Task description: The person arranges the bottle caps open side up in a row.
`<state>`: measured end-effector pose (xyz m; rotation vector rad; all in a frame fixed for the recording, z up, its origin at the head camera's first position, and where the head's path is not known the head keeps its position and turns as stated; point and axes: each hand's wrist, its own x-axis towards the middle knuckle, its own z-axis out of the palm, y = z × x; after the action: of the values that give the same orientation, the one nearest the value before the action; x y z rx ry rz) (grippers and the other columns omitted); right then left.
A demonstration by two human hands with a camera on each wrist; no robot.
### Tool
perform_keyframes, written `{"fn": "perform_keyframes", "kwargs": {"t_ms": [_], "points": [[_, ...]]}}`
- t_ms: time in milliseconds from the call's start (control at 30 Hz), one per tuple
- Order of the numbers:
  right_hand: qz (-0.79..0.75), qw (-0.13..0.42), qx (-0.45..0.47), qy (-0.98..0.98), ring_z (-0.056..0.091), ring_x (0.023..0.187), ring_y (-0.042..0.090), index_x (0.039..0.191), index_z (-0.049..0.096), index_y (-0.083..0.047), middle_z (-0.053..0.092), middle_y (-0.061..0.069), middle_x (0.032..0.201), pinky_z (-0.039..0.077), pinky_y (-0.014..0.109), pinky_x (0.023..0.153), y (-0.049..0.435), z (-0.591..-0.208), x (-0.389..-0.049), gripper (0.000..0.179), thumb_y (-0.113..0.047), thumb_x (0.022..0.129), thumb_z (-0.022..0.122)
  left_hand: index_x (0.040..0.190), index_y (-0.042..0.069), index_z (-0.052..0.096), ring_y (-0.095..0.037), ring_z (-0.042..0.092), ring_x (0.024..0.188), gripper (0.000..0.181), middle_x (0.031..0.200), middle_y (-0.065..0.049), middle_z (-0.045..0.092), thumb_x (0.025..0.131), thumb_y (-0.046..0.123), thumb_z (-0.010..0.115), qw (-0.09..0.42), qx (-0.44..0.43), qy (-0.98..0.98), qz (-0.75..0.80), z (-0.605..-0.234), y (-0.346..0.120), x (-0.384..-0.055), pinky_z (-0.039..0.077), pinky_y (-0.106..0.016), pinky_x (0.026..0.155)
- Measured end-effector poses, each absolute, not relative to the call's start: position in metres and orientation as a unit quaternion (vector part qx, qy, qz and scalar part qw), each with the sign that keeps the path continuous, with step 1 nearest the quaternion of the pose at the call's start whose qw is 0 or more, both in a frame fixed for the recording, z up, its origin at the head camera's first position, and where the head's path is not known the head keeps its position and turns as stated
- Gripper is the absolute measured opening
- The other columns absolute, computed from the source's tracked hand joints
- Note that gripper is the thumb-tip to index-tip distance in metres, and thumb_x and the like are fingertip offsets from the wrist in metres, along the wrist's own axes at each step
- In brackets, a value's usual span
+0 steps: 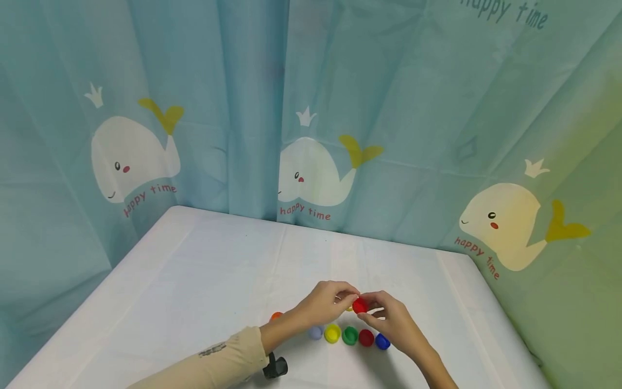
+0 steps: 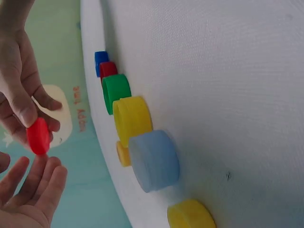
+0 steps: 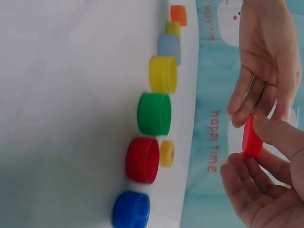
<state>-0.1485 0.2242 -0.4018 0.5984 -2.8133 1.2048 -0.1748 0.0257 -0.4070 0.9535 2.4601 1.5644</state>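
A small red bottle cap [image 1: 359, 306] is held up above the table between my two hands. My right hand [image 1: 392, 320] pinches it between thumb and fingers. From the other side my left hand [image 1: 324, 302] reaches in; in the left wrist view its fingertips touch the cap's lower edge, with the fingers fairly straight. Below the hands, a row of caps stands on the white table: pale blue [image 1: 316, 332], yellow [image 1: 332, 333], green [image 1: 350, 335], dark red [image 1: 366, 338] and blue [image 1: 383, 341]. A smaller yellow cap [image 3: 167, 153] lies behind the row.
An orange cap [image 1: 276, 315] shows partly behind my left forearm. Another yellow cap [image 2: 191, 214] stands near the pale blue one. A black object [image 1: 276, 367] sits by the left sleeve. Whale-printed curtains [image 1: 252, 108] hang along the table's far edge.
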Motion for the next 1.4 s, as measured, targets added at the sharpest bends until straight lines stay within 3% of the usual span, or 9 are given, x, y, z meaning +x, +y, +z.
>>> {"fn": "perform_keyframes", "kwargs": {"t_ms": [433, 533, 633, 700, 800, 1033, 1167, 1300, 1400], "points": [[0.293, 0.034, 0.167, -0.941, 0.059, 0.080, 0.013, 0.101, 0.066, -0.006, 0.061, -0.005, 0.090, 0.048, 0.026, 0.064, 0.240, -0.404, -0.147, 0.030, -0.009, 0.075, 0.079, 0.121, 0.006, 0.060, -0.003, 0.036, 0.044, 0.027, 0.101, 0.001, 0.067, 0.098, 0.012, 0.047, 0.075, 0.371, 0.824, 0.422, -0.411, 0.042, -0.176, 0.038, -0.015, 0.047], [0.284, 0.026, 0.158, -0.945, 0.059, 0.079, 0.014, 0.101, 0.066, -0.005, 0.061, -0.004, 0.088, 0.048, 0.026, 0.064, 0.243, -0.405, -0.146, 0.029, -0.007, 0.075, 0.078, 0.126, 0.008, 0.056, 0.001, 0.058, 0.068, 0.030, 0.114, 0.000, 0.065, 0.097, 0.013, 0.048, 0.093, 0.389, 0.825, 0.399, -0.412, 0.045, -0.177, 0.048, -0.016, 0.067], [0.273, 0.015, 0.147, -0.951, 0.060, 0.078, 0.013, 0.101, 0.066, -0.004, 0.061, -0.004, 0.087, 0.049, 0.026, 0.065, 0.244, -0.407, -0.145, 0.030, -0.006, 0.074, 0.078, 0.129, 0.010, 0.053, -0.001, 0.059, 0.096, 0.035, 0.123, 0.001, 0.061, 0.095, 0.008, 0.049, 0.123, 0.398, 0.826, 0.380, -0.412, 0.047, -0.178, 0.045, -0.019, 0.084], [0.271, 0.006, 0.142, -0.952, 0.060, 0.078, 0.014, 0.100, 0.066, -0.003, 0.061, -0.004, 0.087, 0.050, 0.026, 0.066, 0.246, -0.408, -0.144, 0.029, -0.005, 0.074, 0.078, 0.132, 0.011, 0.051, 0.000, 0.058, 0.075, 0.041, 0.126, 0.002, 0.059, 0.091, 0.004, 0.049, 0.151, 0.399, 0.823, 0.376, -0.412, 0.048, -0.178, 0.047, -0.017, 0.074], [0.269, 0.003, 0.149, -0.952, 0.060, 0.077, 0.015, 0.099, 0.065, -0.002, 0.060, -0.002, 0.087, 0.050, 0.024, 0.066, 0.250, -0.409, -0.143, 0.029, -0.003, 0.074, 0.078, 0.135, 0.011, 0.048, -0.005, 0.035, 0.046, 0.050, 0.128, 0.002, 0.056, 0.087, 0.000, 0.049, 0.185, 0.402, 0.818, 0.368, -0.411, 0.050, -0.178, 0.041, -0.017, 0.055], [0.261, 0.018, 0.180, -0.948, 0.061, 0.073, 0.016, 0.097, 0.064, 0.001, 0.058, 0.001, 0.086, 0.051, 0.023, 0.065, 0.258, -0.410, -0.143, 0.027, 0.001, 0.073, 0.077, 0.137, 0.011, 0.046, -0.007, 0.031, 0.043, 0.051, 0.128, 0.003, 0.056, 0.087, 0.001, 0.050, 0.192, 0.415, 0.822, 0.339, -0.410, 0.059, -0.179, 0.040, -0.017, 0.058], [0.256, 0.017, 0.180, -0.950, 0.058, 0.073, 0.015, 0.094, 0.065, -0.001, 0.057, 0.000, 0.084, 0.051, 0.025, 0.065, 0.261, -0.411, -0.142, 0.025, 0.000, 0.073, 0.078, 0.137, 0.011, 0.046, -0.006, 0.036, 0.043, 0.050, 0.097, 0.006, 0.065, 0.088, 0.002, 0.051, 0.190, 0.420, 0.825, 0.326, -0.411, 0.064, -0.180, 0.040, -0.016, 0.056], [0.240, 0.020, 0.170, -0.955, 0.054, 0.072, 0.012, 0.093, 0.065, -0.002, 0.055, -0.002, 0.081, 0.050, 0.025, 0.065, 0.264, -0.413, -0.141, 0.026, 0.001, 0.071, 0.078, 0.139, 0.010, 0.043, -0.006, 0.029, 0.040, 0.052, 0.057, 0.005, 0.044, 0.088, 0.001, 0.050, 0.197, 0.443, 0.817, 0.313, -0.412, 0.069, -0.181, 0.034, -0.016, 0.046], [0.235, 0.022, 0.179, -0.955, 0.054, 0.070, 0.011, 0.092, 0.065, -0.001, 0.055, -0.001, 0.080, 0.050, 0.023, 0.063, 0.267, -0.414, -0.140, 0.026, 0.003, 0.070, 0.078, 0.141, 0.008, 0.041, -0.004, 0.026, 0.040, 0.055, 0.053, 0.007, 0.036, 0.087, 0.001, 0.051, 0.204, 0.462, 0.807, 0.305, -0.413, 0.073, -0.182, 0.030, -0.016, 0.043]]}}
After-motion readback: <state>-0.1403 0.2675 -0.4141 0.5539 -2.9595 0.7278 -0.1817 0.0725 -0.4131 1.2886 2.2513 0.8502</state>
